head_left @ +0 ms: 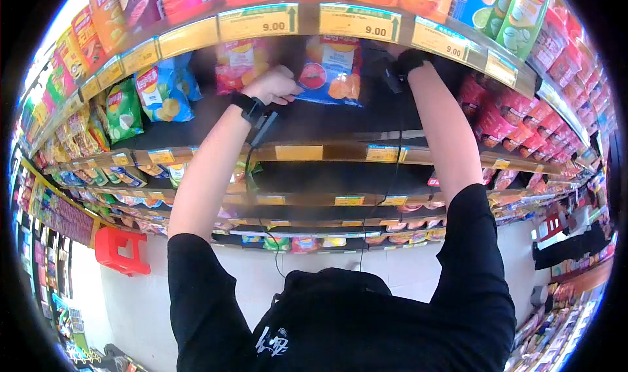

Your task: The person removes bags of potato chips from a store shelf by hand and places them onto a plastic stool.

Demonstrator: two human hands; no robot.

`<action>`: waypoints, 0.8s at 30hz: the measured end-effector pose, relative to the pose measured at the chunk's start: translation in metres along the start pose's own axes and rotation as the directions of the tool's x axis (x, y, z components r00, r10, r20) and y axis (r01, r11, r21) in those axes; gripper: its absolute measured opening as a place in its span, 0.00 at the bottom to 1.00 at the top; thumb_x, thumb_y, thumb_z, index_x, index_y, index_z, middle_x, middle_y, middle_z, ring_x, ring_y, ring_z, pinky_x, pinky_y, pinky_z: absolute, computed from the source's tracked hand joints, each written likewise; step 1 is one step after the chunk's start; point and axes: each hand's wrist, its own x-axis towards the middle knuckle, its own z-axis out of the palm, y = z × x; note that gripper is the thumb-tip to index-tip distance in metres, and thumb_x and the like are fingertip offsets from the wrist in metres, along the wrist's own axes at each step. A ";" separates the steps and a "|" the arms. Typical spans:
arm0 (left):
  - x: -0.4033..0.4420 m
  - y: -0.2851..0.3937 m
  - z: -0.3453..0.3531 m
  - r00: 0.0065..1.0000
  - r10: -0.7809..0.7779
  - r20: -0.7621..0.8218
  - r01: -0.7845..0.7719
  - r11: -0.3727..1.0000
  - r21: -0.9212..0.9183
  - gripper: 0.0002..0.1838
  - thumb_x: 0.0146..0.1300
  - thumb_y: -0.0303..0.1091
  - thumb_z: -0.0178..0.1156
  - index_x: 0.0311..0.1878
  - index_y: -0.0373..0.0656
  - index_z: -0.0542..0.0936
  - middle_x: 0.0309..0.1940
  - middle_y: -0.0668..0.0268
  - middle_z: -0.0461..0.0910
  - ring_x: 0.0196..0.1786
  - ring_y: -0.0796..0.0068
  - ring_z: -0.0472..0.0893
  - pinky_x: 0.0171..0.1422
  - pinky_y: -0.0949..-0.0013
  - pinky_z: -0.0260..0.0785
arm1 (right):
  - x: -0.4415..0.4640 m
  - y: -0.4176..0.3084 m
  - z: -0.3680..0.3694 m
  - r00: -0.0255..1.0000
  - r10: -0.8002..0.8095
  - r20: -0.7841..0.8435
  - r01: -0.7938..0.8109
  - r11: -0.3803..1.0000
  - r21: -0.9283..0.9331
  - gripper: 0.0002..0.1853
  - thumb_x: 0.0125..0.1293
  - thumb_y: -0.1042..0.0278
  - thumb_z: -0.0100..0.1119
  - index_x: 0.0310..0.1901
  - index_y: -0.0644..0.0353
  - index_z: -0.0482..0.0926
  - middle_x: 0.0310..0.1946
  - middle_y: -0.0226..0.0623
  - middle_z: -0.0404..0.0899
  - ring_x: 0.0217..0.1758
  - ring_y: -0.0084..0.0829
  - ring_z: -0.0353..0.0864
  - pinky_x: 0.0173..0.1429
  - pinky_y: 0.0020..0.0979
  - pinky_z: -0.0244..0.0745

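Under the upper shelf edge, my left hand (275,85) has its fingers closed at the lower left corner of a blue bag of potato chips (337,68). The bag stands upright, its front facing me. A red and pink chip bag (239,65) is just behind and left of that hand. My right hand (398,50) reaches in to the right of the blue bag; the shelf edge and the black wrist strap (411,61) hide most of it, so its fingers do not show.
Price tags (360,22) line the upper shelf edge. Green (123,114) and blue (163,94) chip bags stand to the left, red snack packs (500,120) to the right. A red stool (122,251) is on the floor at left. A person (575,241) is far right.
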 end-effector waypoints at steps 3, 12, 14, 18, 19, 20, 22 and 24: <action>-0.009 -0.004 -0.002 1.000 0.011 -0.021 -0.011 0.999 -0.031 0.11 0.61 0.32 0.60 0.44 0.39 0.74 0.37 0.67 0.77 0.38 0.75 0.80 0.42 0.70 0.75 | -0.002 0.003 0.006 0.997 0.077 -0.004 -0.077 0.996 0.050 0.21 0.69 0.59 0.52 0.60 0.53 0.64 0.56 0.34 0.71 0.60 0.31 0.70 0.64 0.46 0.65; -0.029 -0.010 -0.005 0.991 0.124 -0.052 -0.120 0.991 0.067 0.20 0.58 0.30 0.62 0.52 0.31 0.73 0.36 0.63 0.79 0.35 0.76 0.80 0.38 0.74 0.74 | -0.021 -0.010 0.006 0.978 0.003 0.208 0.179 0.493 -0.851 0.24 0.67 0.63 0.53 0.63 0.55 0.65 0.62 0.40 0.68 0.64 0.38 0.67 0.66 0.38 0.64; -0.037 -0.016 -0.009 0.974 0.221 -0.039 -0.223 0.973 -0.053 0.19 0.56 0.31 0.64 0.49 0.31 0.75 0.34 0.63 0.79 0.34 0.76 0.80 0.36 0.75 0.73 | -0.029 -0.017 -0.004 0.956 -0.026 0.293 0.294 0.159 -0.943 0.24 0.65 0.66 0.54 0.63 0.56 0.66 0.63 0.42 0.67 0.65 0.40 0.66 0.66 0.35 0.64; -0.075 -0.026 -0.010 0.915 0.403 -0.019 -0.373 0.827 -0.421 0.20 0.55 0.32 0.66 0.48 0.30 0.75 0.34 0.64 0.79 0.35 0.79 0.78 0.38 0.76 0.73 | -0.018 -0.001 -0.038 0.939 -0.183 0.291 0.342 0.557 -0.756 0.25 0.64 0.71 0.55 0.63 0.55 0.66 0.61 0.39 0.69 0.65 0.37 0.66 0.66 0.34 0.64; -0.088 -0.024 -0.011 0.912 0.410 0.007 -0.352 0.793 -0.496 0.23 0.56 0.31 0.66 0.52 0.28 0.73 0.37 0.64 0.79 0.36 0.80 0.78 0.41 0.77 0.74 | -0.027 -0.003 -0.032 0.957 -0.176 0.230 0.286 0.693 -0.662 0.23 0.63 0.73 0.56 0.61 0.55 0.68 0.58 0.38 0.71 0.62 0.36 0.69 0.64 0.34 0.66; -0.101 -0.027 -0.009 0.913 0.408 -0.011 -0.347 0.763 -0.545 0.22 0.56 0.31 0.66 0.51 0.28 0.74 0.37 0.65 0.79 0.36 0.80 0.78 0.42 0.77 0.74 | -0.035 -0.005 -0.028 0.971 -0.168 0.169 0.233 0.811 -0.536 0.22 0.63 0.74 0.56 0.59 0.56 0.70 0.56 0.37 0.73 0.59 0.35 0.71 0.62 0.34 0.69; -0.125 -0.036 -0.003 0.918 0.396 -0.036 -0.325 0.697 -0.639 0.22 0.56 0.31 0.67 0.50 0.29 0.74 0.36 0.65 0.79 0.37 0.80 0.78 0.43 0.77 0.73 | -0.064 -0.024 0.004 1.000 -0.027 -0.004 0.025 0.966 -0.257 0.19 0.62 0.76 0.57 0.55 0.57 0.73 0.51 0.36 0.76 0.54 0.33 0.75 0.58 0.34 0.72; -0.138 -0.053 0.007 0.945 0.328 0.000 -0.241 0.692 -0.680 0.18 0.57 0.30 0.66 0.48 0.32 0.76 0.35 0.66 0.79 0.36 0.81 0.78 0.43 0.77 0.73 | -0.085 -0.029 0.018 0.983 0.151 -0.108 -0.166 0.974 -0.151 0.09 0.63 0.74 0.56 0.46 0.59 0.76 0.41 0.32 0.80 0.40 0.25 0.80 0.43 0.26 0.76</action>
